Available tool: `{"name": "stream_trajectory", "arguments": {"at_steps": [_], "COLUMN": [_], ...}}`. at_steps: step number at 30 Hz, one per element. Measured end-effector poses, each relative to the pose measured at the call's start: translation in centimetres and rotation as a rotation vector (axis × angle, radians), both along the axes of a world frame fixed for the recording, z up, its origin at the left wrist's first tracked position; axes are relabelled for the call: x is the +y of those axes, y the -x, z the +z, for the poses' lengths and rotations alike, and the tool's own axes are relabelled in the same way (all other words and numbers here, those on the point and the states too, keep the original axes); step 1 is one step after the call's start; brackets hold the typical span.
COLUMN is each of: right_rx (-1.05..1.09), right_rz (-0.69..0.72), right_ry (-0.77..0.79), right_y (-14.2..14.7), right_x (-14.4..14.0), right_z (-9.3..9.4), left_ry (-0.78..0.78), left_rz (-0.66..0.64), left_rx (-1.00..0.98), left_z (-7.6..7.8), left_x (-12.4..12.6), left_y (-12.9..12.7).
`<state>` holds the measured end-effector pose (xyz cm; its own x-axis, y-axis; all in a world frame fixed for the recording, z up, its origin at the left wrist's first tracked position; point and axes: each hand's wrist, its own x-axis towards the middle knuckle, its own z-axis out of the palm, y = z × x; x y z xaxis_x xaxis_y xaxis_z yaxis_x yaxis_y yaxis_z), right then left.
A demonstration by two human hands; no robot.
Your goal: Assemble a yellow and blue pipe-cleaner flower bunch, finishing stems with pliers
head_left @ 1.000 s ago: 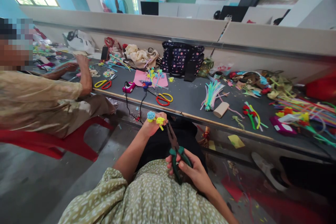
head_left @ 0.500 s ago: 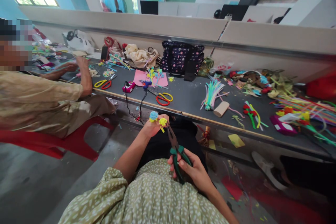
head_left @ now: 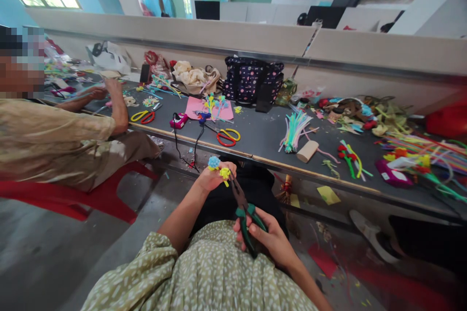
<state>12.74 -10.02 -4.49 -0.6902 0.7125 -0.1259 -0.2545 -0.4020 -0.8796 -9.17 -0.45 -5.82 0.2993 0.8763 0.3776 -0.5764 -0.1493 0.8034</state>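
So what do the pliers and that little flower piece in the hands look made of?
Pliers: dark, dull metal jaws, with green handles that look rubber or plastic coated. Flower piece in the left hand: fuzzy blue and yellow tufts, probably pipe cleaner. Right hand holds the handles.

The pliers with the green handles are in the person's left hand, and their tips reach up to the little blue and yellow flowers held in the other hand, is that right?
Not quite. The head view shows the pliers in the right hand, not the left. Their tips do reach up to the little blue and yellow flowers, which the left hand holds.
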Motion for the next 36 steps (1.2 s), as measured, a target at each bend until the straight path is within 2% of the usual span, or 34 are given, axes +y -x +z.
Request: {"name": "stream_trajectory", "arguments": {"at_steps": [5,10,14,17,21,25,31,36], "right_rx": [-0.025,-0.071,-0.097,-0.057,0.009,0.017,0.055,0.079], "right_rz": [-0.019,-0.091,-0.115,-0.072,0.003,0.015,-0.017,0.010], "right_ry": [-0.024,-0.009,-0.050,-0.026,0.007,0.042,0.065,0.093], "right_y": [0.0,0.3,0.4,0.2,0.0,-0.1,0.2,0.4], "right_x": [0.1,0.0,0.0,0.0,-0.1,-0.1,0.0,-0.2], "right_z": [-0.1,0.1,0.3,0.4,0.6,0.7,0.6,1.4], "left_ry": [-0.076,-0.216,-0.275,-0.268,-0.217,-0.114,0.000,-0.019], "left_rz": [0.105,0.321,0.335,0.352,0.357,0.278,0.217,0.159], "left_rx": [0.087,0.432,0.552,0.448,0.211,0.028,-0.073,-0.088], "left_z": [-0.3,1.6,2.6,2.0,0.8,0.5,0.1,0.3], "left_x": [0.5,0.3,0.0,0.3,0.8,1.0,0.9,0.7], "left_y": [0.9,3.3,4.3,3.9,2.7,1.5,-0.3,-1.1]}}
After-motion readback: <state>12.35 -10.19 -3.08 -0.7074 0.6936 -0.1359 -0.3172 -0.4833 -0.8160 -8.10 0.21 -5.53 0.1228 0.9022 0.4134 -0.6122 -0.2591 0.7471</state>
